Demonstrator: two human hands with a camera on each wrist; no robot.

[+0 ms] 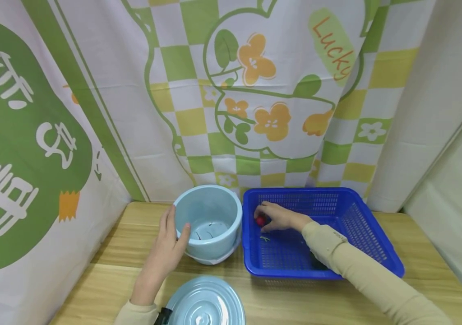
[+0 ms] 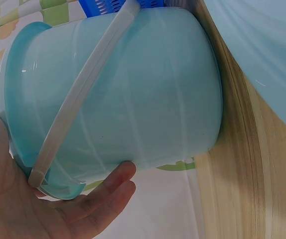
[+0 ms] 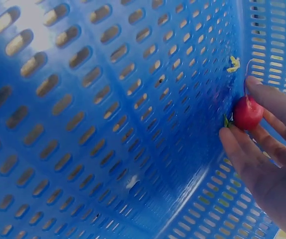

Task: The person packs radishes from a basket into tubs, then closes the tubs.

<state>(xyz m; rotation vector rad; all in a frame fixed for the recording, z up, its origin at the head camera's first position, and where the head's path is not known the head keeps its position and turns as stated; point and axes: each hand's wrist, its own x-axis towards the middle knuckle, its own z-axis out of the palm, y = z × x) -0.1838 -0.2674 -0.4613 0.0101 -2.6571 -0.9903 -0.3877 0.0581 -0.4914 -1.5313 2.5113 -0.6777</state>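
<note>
A small red radish (image 3: 247, 113) with a thin root and a bit of green is held by my right hand (image 1: 274, 216), thumb on one side and fingers on the other. That hand reaches into the left end of a blue plastic basket (image 1: 325, 274). My left hand (image 1: 170, 243) grips the rim of a light blue bucket (image 1: 219, 248), its fingers along the outside in the left wrist view. Thin dark strands (image 1: 210, 234) lie on the bucket's bottom. A pale handle (image 2: 78, 94) hangs down the bucket's side.
A round light blue lid (image 1: 208, 300) lies on the wooden table (image 1: 284, 300) in front of the bucket. Green scraps (image 1: 265, 238) and a yellowish leaf bit (image 3: 233, 64) are in the basket. A patterned curtain (image 1: 198, 90) hangs behind.
</note>
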